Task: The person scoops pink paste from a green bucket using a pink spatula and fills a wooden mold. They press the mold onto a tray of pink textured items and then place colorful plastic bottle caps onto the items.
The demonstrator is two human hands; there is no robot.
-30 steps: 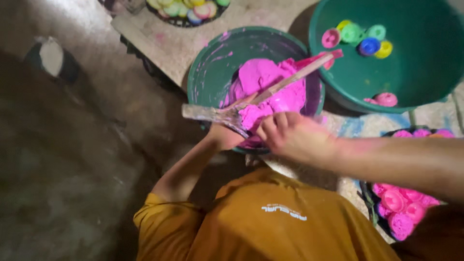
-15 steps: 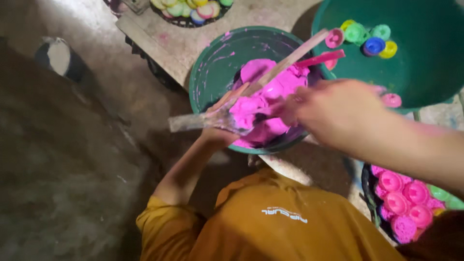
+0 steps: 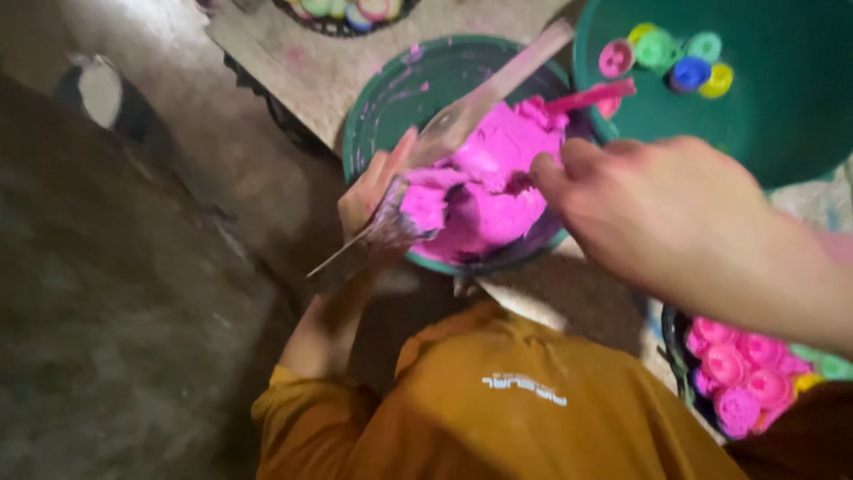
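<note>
Pink dough [image 3: 498, 191] fills green bowl [image 3: 391, 98]. Left hand [image 3: 373, 191], at its nine o'clock, clamped on wooden stick [image 3: 480, 98]. Right hand [image 3: 657, 209], three o'clock, fingertips [image 3: 546, 169] on dough; grip unclear.

2 hands are in view: 1 left hand [image 3: 373, 191] and 1 right hand [image 3: 662, 209]. 1 flat wooden stick [image 3: 462, 124] is present. 1 mass of pink paste [image 3: 498, 178] sits in 1 small green bowl [image 3: 391, 98]. 1 large green basin [image 3: 782, 116] contains 6 small round moulded pieces: 2 pink [image 3: 615, 59], 2 green [image 3: 656, 48], 1 blue [image 3: 689, 74], 1 yellow [image 3: 716, 80]. 1 dark basket [image 3: 673, 338] at lower right holds at least 6 pink round pieces [image 3: 737, 369]; the exact count cannot be determined. 1 further basket [image 3: 329, 27] at the top edge holds mixed-colour pieces, count not determinable.
</note>
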